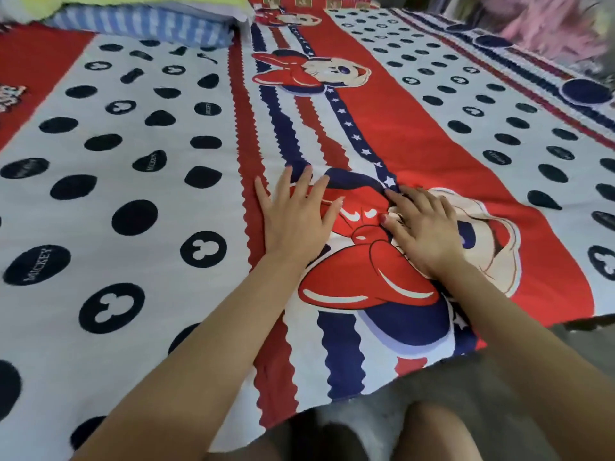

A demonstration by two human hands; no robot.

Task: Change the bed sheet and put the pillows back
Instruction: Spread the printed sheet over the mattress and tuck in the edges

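A thin, smooth printed-fabric bed sheet [133, 181], white with black oval dots, red and navy scalloped stripes and cartoon mouse figures, lies spread flat over the bed from 7 to 2 o'clock, its near edge at 5 o'clock. At the centre, the left hand [293, 214] rests palm-down on a red scalloped stripe, its grip spread wide, fingers straight toward 12 o'clock. Just beside it at 3 o'clock, the right hand [422, 227] presses on the printed red bow, its grip also spread, fingers slightly bent, holding nothing. A plump blue-and-white striped pillow [143, 24] lies on the sheet at 11 o'clock, under a yellow fleecy cloth [139, 0].
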